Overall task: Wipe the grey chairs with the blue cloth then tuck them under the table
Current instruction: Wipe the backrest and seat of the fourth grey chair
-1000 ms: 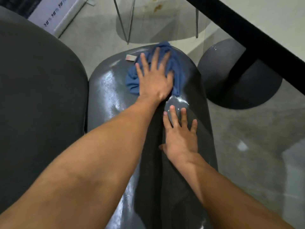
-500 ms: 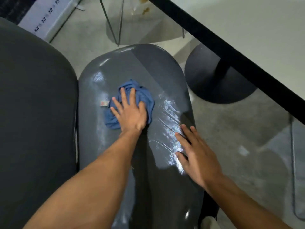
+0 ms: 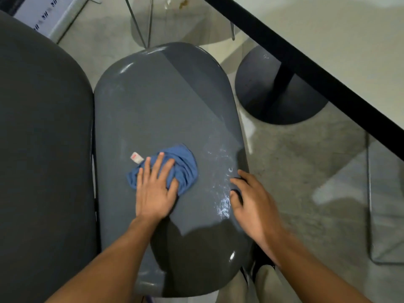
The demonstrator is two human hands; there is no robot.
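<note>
A glossy grey chair point(image 3: 166, 101) fills the middle of the view, seen from above. A crumpled blue cloth point(image 3: 183, 167) with a small white tag lies on its surface. My left hand point(image 3: 156, 189) presses flat on the cloth, fingers spread and straight. My right hand point(image 3: 251, 202) rests on the chair's right edge beside a wet, shiny streak, its fingers bent over the rim. A second grey chair point(image 3: 43, 149) stands against the first on the left. The white table point(image 3: 338, 40) with a black edge runs across the upper right.
The table's round dark base point(image 3: 258, 84) and black post stand on the concrete floor right of the chair. Thin metal legs point(image 3: 140, 20) of another seat show at the top. A white panel point(image 3: 54, 12) is at the top left.
My left hand has dragged the blue cloth from the far end of the chair toward me. My right hand has shifted from the seat's middle to its right edge.
</note>
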